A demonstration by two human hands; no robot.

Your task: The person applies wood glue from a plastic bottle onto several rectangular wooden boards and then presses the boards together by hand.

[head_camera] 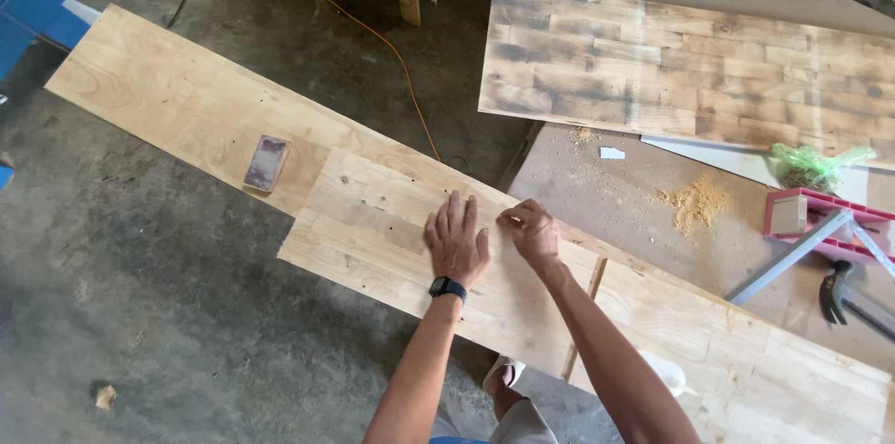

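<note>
Pale rectangular wooden panel [392, 239] lies under both hands: left hand [457, 243] flat with fingers spread, right hand [531, 231] curled fingertips-down just beside it; brown sanding block [267, 163] lies well apart

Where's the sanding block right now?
In the head view, the sanding block lies on the long pale board, out past the left hand.

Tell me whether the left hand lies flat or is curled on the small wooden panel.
Flat: the left hand rests palm down with fingers spread on the small wooden panel. The right hand beside it is curled.
</note>
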